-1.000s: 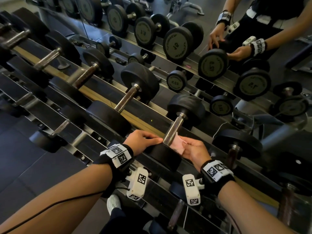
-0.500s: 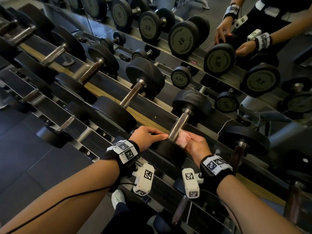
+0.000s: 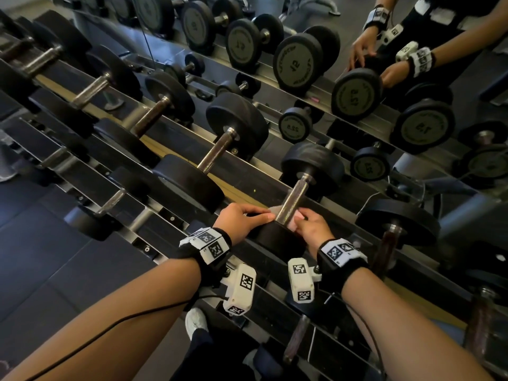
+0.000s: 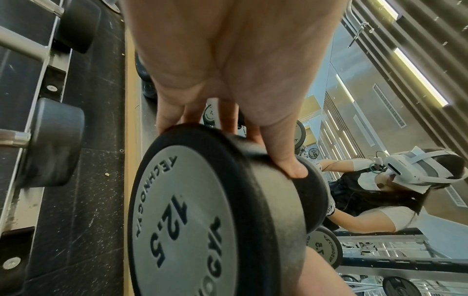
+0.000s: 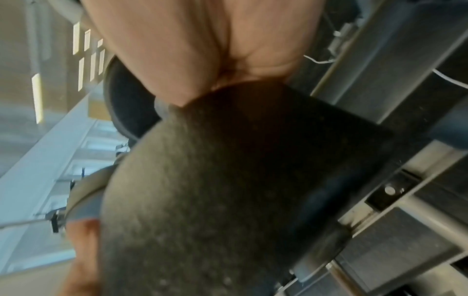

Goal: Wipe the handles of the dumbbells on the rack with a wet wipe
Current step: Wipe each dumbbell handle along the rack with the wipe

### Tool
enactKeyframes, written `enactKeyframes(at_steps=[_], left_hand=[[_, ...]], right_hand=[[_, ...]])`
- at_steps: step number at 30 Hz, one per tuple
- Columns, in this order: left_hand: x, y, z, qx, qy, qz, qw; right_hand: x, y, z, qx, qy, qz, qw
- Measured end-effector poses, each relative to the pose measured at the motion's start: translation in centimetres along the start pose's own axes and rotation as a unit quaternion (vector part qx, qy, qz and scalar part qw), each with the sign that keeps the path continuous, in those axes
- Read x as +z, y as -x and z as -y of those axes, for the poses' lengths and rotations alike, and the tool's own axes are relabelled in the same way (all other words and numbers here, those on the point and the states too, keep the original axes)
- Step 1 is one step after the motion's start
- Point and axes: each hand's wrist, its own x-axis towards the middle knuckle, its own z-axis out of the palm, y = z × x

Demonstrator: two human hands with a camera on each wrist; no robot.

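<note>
Dumbbells (image 3: 299, 193) at lower centre were mid-wipe: right hand (image 3: 312, 225) pinched the wet wipe (image 3: 295, 217) against the handle (image 3: 292, 198); left hand (image 3: 242, 220) lay flat on its near head; handles up-left seemingly remained.

A wall mirror (image 3: 343, 12) behind the rack reflects ceiling lights (image 4: 420, 76); dark floor tiles (image 3: 41, 257) lie below.

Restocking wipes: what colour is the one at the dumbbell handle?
Pale pink wet wipe, in the right hand; head view shows it best.
</note>
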Motion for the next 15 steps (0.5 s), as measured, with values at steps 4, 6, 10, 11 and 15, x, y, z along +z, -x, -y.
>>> enactKeyframes(at_steps=[4,6,10,11,15], left_hand=[[0.3,0.3,0.2,0.019,0.007,-0.015,1.000],[0.4,0.3,0.4,0.023,0.009,-0.021,0.999],[0.8,0.5,0.7,0.028,0.020,-0.029,0.999],[0.9,0.6,0.9,0.028,0.027,-0.031,0.999],[1.1,2.1,1.5,0.038,0.067,-0.033,0.996]], right_hand=[[-0.4,0.8,-0.5,0.002,-0.042,-0.001,0.999],[-0.7,1.3,-0.5,-0.009,-0.025,-0.002,1.000],[-1.4,2.0,-0.3,-0.049,0.014,0.006,0.999],[-1.8,2.2,-0.2,-0.058,0.018,0.011,0.998],[-2.9,3.6,0.5,-0.096,0.021,0.044,0.994]])
